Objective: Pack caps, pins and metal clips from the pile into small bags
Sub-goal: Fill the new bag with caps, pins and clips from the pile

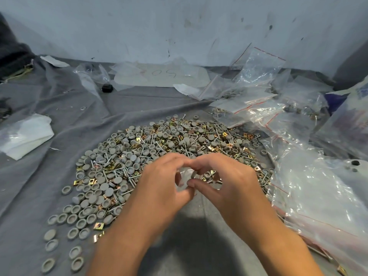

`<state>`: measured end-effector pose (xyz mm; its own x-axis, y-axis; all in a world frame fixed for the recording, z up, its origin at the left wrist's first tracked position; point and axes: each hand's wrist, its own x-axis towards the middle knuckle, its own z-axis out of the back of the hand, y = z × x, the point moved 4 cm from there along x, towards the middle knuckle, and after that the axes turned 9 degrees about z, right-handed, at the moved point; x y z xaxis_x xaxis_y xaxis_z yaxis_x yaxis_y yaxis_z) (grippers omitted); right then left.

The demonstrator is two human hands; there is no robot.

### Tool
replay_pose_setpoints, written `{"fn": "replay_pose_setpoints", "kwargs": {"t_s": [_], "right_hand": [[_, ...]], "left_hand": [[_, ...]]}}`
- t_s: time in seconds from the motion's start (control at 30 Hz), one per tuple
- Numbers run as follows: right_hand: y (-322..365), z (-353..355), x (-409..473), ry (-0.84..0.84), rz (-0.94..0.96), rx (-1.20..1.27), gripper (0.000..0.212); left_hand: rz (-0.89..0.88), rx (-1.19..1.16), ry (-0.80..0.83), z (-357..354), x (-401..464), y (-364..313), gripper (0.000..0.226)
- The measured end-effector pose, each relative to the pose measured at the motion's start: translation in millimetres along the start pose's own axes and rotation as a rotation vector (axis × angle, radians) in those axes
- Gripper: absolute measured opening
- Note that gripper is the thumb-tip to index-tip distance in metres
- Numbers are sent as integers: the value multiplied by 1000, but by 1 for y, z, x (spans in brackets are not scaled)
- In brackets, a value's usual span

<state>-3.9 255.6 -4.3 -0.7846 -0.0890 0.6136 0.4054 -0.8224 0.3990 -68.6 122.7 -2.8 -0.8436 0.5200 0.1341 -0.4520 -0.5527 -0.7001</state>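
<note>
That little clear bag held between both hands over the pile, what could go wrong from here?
1. The small bag is pinched by the left hand and right hand; a slip might spill it into the pile.
2. Caps, pins and clips lie mixed, so a wrong count seems possible.
3. Loose caps at the cloth's edge could stray.

Looks like an informal packing spot, prob. a small workshop or home piecework corner, not a proper factory line. Work goes on at floor level on a wrinkled grey cloth (59,108) spread against a scuffed, stained white wall (179,26). Big loose pile (159,152) of grey caps, pins & brass clips dumped straight on the cloth. Clear zip bags (258,66) w/ red strips heaped at right, some filled. A larger plastic sheet marked "50" (161,75) lies by the wall. No bench, bins or machines in view.
</note>
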Motion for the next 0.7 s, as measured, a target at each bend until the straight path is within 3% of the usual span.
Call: {"fn": "replay_pose_setpoints", "kwargs": {"t_s": [0.2, 0.3, 0.4, 0.47, 0.6, 0.7], "right_hand": [[-1, 5, 4, -105, -28, -76, 27], [-29, 25, -2, -126, -206, -83, 25], [-64, 26, -24, 239, -548, -167, 22], [-73, 18, -38, 442, -663, -194, 25], [-76, 9, -39, 472, -704, -261, 29], [-81, 7, -40, 456, -739, -297, 26]], "left_hand": [[-9, -53, -50, 2, -1, 0, 39], [6, -45, -107, 8, -4, 2, 44], [6, -61, -177, 15, -6, 1, 46], [-4, -55, -208, 16, -6, 0, 45], [-25, -75, -262, 17, -6, -1, 40], [-9, -215, -404, 22, -7, 1, 35]]}}
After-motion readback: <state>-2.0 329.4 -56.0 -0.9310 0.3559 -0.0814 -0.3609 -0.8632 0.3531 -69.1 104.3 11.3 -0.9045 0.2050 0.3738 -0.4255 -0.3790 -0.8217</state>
